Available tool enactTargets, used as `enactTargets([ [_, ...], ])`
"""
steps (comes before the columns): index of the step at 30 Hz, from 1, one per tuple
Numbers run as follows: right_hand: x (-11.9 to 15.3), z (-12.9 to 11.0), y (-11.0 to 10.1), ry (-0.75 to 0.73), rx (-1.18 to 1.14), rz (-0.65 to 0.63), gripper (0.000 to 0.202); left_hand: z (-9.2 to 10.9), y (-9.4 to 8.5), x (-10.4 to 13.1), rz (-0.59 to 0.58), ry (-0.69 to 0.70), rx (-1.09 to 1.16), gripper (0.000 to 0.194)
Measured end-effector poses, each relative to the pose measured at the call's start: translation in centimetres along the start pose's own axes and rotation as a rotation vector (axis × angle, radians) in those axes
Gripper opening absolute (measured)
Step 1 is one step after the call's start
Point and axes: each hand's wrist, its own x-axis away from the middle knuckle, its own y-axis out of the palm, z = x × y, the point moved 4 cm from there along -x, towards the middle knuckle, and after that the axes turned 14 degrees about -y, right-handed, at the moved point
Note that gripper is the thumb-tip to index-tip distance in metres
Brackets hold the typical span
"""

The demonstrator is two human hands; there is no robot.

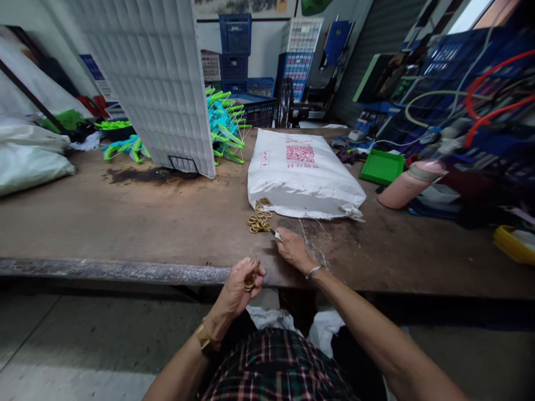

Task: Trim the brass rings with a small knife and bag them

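Note:
My left hand (242,283) is closed around a few brass-coloured rings (249,284) just over the table's front edge. Ahead of it, my right hand (291,246) grips a small tool with a dark, narrow tip and a pale part (277,235); its exact kind I cannot make out. The tip points at a loose pile of brass-coloured rings (259,224) on the wooden table (167,223). Behind the pile lies a full white sack (305,172) with red print, and some rings touch its near left corner.
A tall white ribbed panel (159,83) stands on the table to the left, with green and blue plastic pieces (225,125) behind it. At right are a pink bottle (407,186), a green tray (382,167) and a yellow container (516,245). Stacked crates (297,55) stand behind.

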Motion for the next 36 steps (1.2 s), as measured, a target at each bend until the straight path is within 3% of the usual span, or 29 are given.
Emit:
enactTargets([
  [5,-5.8,3.5,-0.6,0.082,0.053,0.052,0.028,-0.5,-1.9,-0.9,0.060,-0.011,0.050,0.026],
  [10,-11.1,5.2,-0.5,0.128,0.088,-0.043,0.036,-0.5,-2.9,-1.7,0.056,-0.074,0.135,0.032],
  [17,-14.1,5.3,1.0,0.070,0.097,-0.161,0.037,-0.2,-3.3,-2.2,0.044,-0.041,0.219,0.022],
  [23,-12.0,5.3,0.6,0.023,0.106,-0.141,0.032,-0.3,-3.5,-2.6,0.072,-0.041,0.271,0.028],
  [28,-7.8,5.0,-0.2,-0.037,-0.066,0.060,0.031,-0.4,-3.6,-2.9,0.052,-0.046,0.320,0.031],
  [32,-3.2,4.4,-0.1,0.076,-0.371,0.194,0.025,-0.5,-3.6,-3.1,0.083,-0.062,0.317,0.032],
  [36,0.4,3.6,0.5,0.186,-0.573,0.231,0.026,-0.6,-3.5,-3.1,0.099,-0.082,0.274,0.031],
])
